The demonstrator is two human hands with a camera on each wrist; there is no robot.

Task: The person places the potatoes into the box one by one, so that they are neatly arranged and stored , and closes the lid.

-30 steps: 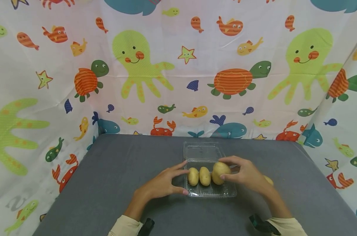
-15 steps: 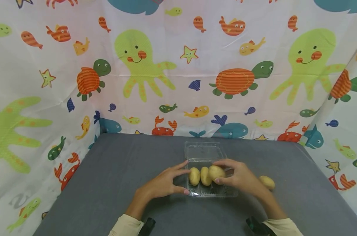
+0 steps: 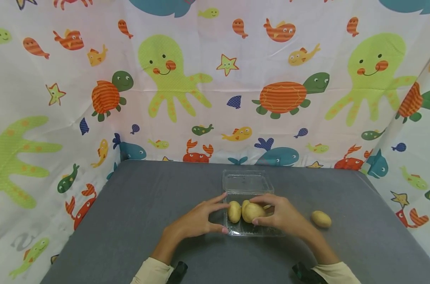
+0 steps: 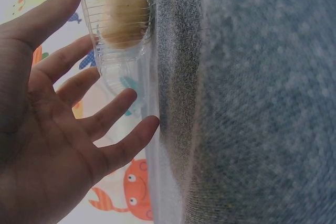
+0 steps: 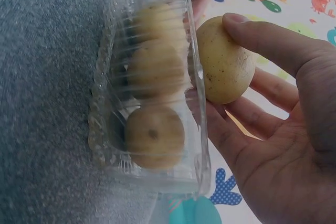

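A clear plastic clamshell box (image 3: pixel 243 232) lies on the table with its lid (image 3: pixel 246 182) folded back. Through its wall, the right wrist view shows three potatoes in a row, the nearest potato (image 5: pixel 155 137) at the bottom. My right hand (image 3: pixel 286 217) pinches another potato (image 5: pixel 223 64) between thumb and fingers, level with the rim and above those inside. In the head view this held potato overlaps the middle one, while the left potato (image 3: pixel 234 212) stays visible. My left hand (image 3: pixel 198 221) has its fingers spread at the box's left side, thumb right at the rim.
One loose potato (image 3: pixel 321 219) lies on the grey table (image 3: pixel 158 189) to the right of the box, beyond my right hand. A white curtain (image 3: pixel 215 142) with printed sea animals stands along the back and both sides.
My right hand has moved left with the held potato, from the right part of the box to over the middle potato. The loose potato now shows fully. My left hand stays put.
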